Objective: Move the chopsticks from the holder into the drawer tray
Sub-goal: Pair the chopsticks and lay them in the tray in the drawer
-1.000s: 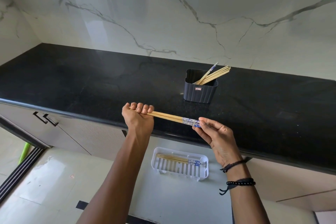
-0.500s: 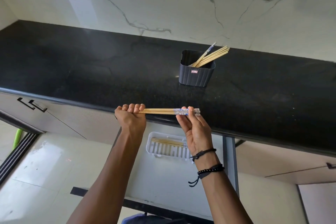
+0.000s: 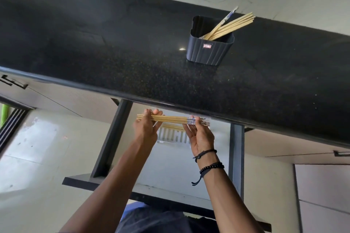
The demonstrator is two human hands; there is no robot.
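Looked like the lowering step, tbh. Held a bundle of chopsticks [image 3: 170, 119] level at centre frame, just below the front edge of the black countertop [image 3: 94, 53] and right above the white slotted tray [image 3: 171, 137] inside the open drawer [image 3: 170, 168]. Gripped the plain wooden ends with the curled fingers of the left hand [image 3: 144, 128], and pinched the patterned ends in the fingertips of the right hand [image 3: 200, 135], palm turned up. Nothing loose in either grip, far as could be told.

Needed next, at a guess, to drop the bundle straight down, keep it flat, line it up with the tray sticks [image 3: 173, 126] already lying in there, then let go of both ends together to avoid a scatter.

Wasn't the last trip either: left several leftover chopsticks [image 3: 233, 25] leaning out of the dark ribbed holder [image 3: 209, 51] at upper right of the frame.

Looked thin and pale, bamboo-ish, with a blue-and-white print at one end, stacked neatly with ends roughly flush. Couldn't get an exact count.
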